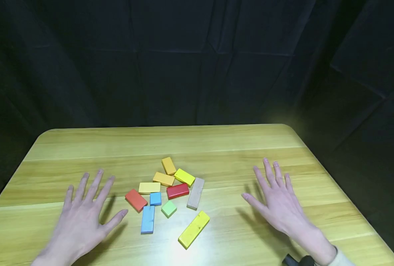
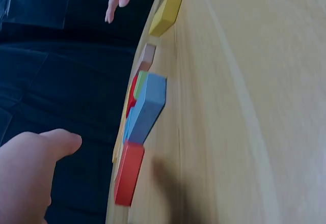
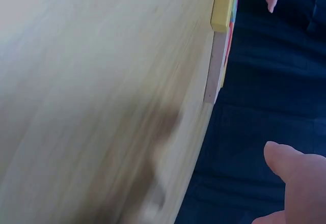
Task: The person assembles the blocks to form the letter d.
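In the head view my left hand hovers over the table with fingers spread, left of a loose group of coloured blocks. A red-orange block is the nearest to its thumb, with a long blue block just beyond. My right hand is held palm down, fingers spread, to the right of the group, its shadow falling on the wood. Nearest to it are a grey block and a long yellow block. Neither hand touches a block. The left wrist view shows the left thumb apart from the blocks.
Among the other blocks are a small blue one, a green one, a dark red one, a pale yellow one and several orange and yellow ones. The wooden table ends at a dark curtain.
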A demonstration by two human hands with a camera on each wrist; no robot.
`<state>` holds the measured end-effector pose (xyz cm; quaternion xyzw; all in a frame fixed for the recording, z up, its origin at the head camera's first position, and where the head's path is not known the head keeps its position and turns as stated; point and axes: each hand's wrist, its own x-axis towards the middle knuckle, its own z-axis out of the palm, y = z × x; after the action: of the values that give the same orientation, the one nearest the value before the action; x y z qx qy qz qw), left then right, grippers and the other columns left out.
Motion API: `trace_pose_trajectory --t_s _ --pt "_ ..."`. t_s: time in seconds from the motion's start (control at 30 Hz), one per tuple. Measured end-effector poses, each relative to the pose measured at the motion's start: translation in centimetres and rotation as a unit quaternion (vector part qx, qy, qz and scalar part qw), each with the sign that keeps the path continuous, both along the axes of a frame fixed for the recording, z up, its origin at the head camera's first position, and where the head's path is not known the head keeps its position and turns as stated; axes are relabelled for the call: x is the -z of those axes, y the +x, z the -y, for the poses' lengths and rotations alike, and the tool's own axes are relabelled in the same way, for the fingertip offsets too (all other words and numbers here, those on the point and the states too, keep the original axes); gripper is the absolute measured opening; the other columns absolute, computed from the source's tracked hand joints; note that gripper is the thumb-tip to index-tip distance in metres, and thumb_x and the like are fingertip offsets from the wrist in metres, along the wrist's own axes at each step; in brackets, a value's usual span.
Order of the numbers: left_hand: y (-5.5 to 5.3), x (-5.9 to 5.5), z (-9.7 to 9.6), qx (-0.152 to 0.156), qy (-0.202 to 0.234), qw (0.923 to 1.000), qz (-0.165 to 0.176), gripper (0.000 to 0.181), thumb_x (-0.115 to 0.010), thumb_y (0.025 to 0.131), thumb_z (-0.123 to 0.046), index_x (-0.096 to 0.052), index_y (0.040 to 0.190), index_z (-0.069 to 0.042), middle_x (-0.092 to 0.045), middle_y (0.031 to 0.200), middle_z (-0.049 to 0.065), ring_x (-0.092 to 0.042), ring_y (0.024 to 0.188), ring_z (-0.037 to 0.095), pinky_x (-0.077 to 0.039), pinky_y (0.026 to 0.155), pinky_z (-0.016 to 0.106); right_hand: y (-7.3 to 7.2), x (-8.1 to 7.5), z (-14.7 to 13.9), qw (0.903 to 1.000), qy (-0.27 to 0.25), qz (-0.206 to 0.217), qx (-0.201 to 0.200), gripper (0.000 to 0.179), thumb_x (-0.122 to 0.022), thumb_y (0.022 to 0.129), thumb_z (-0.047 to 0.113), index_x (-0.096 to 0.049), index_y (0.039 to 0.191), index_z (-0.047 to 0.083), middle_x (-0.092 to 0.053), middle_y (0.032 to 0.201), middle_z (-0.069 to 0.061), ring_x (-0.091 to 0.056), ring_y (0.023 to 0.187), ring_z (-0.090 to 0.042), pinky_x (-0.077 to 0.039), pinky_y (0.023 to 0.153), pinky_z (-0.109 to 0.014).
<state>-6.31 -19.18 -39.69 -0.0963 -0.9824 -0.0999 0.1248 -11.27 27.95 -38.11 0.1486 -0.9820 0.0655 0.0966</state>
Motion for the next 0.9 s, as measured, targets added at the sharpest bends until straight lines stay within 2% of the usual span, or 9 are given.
trace_pose_trajectory --t_s 0.13,0.27,0.53,0.73,0.9 --pt "0.0 0.1 -1.2 0.035 0.022 0.9991 -0.004 0.089 -0.059 0.088 -0.066 -0.035 0.155 -0.013 -0.027 0.163 0.015 -0.025 0.147 0.044 -0.022 0.114 0.068 -0.1 0.1 0.7 0.9996 -0.017 0.02 0.001 0.087 -0.051 0.095 0.064 -0.023 0.159 0.012 -0.001 0.168 -0.01 -0.006 0.153 -0.04 -0.014 0.118 -0.066" --pt "0.0 0.3 -2.5 0.067 0.047 0.9966 0.007 0.089 -0.064 0.087 -0.064 -0.039 0.153 -0.011 -0.035 0.16 0.013 -0.033 0.145 0.039 -0.026 0.116 0.062 -0.3 0.2 1.5 0.9979 -0.046 0.045 -0.003 0.089 -0.053 0.094 0.065 -0.023 0.159 0.013 -0.011 0.167 -0.012 -0.016 0.152 -0.04 -0.021 0.117 -0.065" --pt "0.0 1.1 -5.0 0.13 0.104 0.986 0.016 0.086 -0.074 0.083 -0.056 -0.045 0.15 -0.011 -0.045 0.155 0.006 -0.046 0.139 0.033 -0.042 0.109 0.054 -0.7 0.9 3.0 0.9864 -0.147 0.068 -0.026 0.079 -0.061 0.093 0.059 -0.04 0.153 0.012 -0.033 0.161 -0.011 -0.038 0.143 -0.041 -0.034 0.11 -0.066" --pt "0.2 1.1 -6.9 0.153 0.129 0.9774 0.069 0.084 -0.076 0.081 -0.056 -0.047 0.149 -0.017 -0.047 0.153 -0.001 -0.049 0.137 0.023 -0.048 0.105 0.05 -1.0 1.6 3.8 0.9779 -0.192 0.064 -0.05 0.073 -0.067 0.092 0.051 -0.048 0.147 0.008 -0.043 0.155 -0.013 -0.046 0.137 -0.039 -0.041 0.109 -0.057" --pt "0.3 0.8 -8.2 0.191 0.146 0.965 0.105 0.077 -0.068 0.086 -0.062 -0.051 0.147 -0.018 -0.05 0.15 -0.008 -0.048 0.137 0.015 -0.047 0.107 0.043 -1.3 2.0 4.5 0.9726 -0.216 0.064 -0.058 0.071 -0.071 0.089 0.05 -0.053 0.143 0.008 -0.051 0.149 -0.01 -0.051 0.134 -0.035 -0.043 0.108 -0.054"
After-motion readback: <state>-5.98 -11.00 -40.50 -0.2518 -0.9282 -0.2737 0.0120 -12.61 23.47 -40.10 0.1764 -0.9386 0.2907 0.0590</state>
